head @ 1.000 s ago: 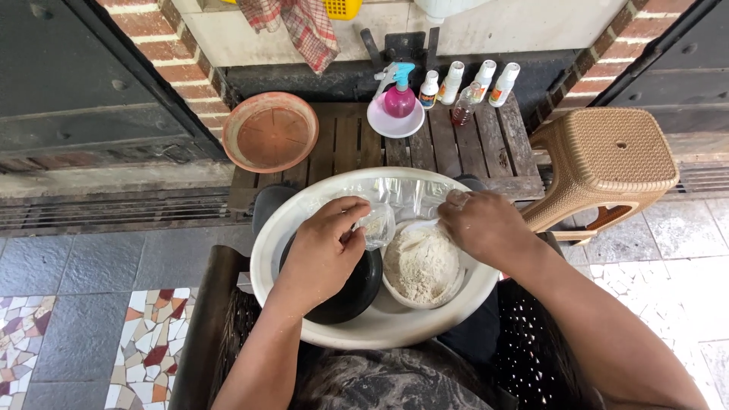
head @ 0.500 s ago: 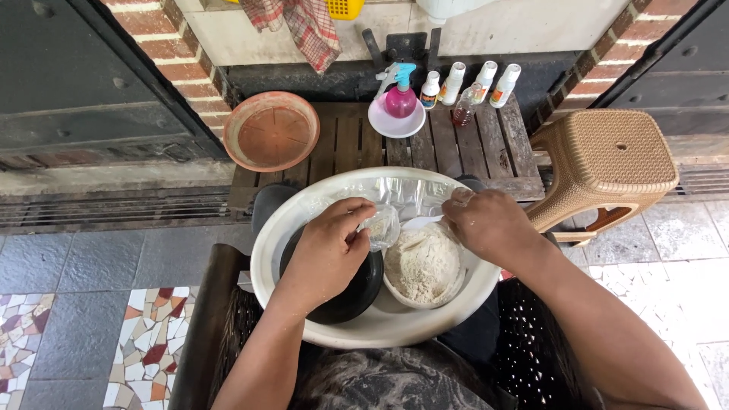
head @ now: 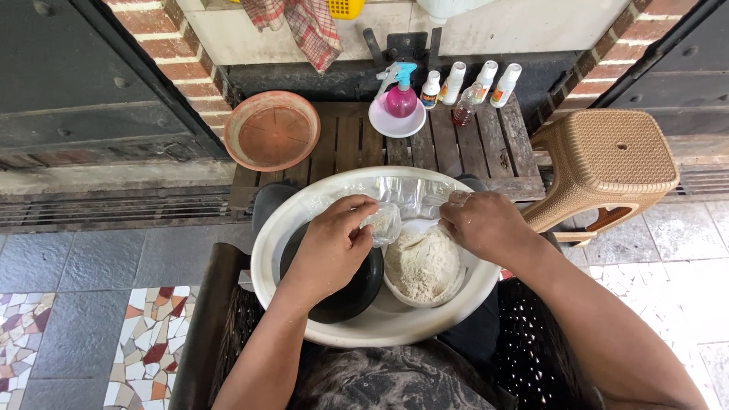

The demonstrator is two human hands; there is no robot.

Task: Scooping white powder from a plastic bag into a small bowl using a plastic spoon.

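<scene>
Plastic bag, clear and crinkly, lies across the far side of a big white basin that sits on the person's lap. Both hands hold it. The left hand pinches a bunched-up bit of the bag between thumb and fingertips, with the fingers curled shut around it. The right hand is dusted with white powder, and its fingers are closed on the other edge of the bag. The bag is stretched between the two hands.

Right under the bag, inside the basin, sits a small white bowl heaped with pale flour. Beside it, under the left hand, is a black bowl. The two bowls touch each other.

Past the basin stands a low wooden table. On it rests a round clay dish, hanging a little over the table's left end. A pink spray bottle with a blue top stands on a white saucer, and a row of small white bottles stands just beside it. A tan plastic stool is on the right, near the table. A red checked cloth hangs from the wall above.
</scene>
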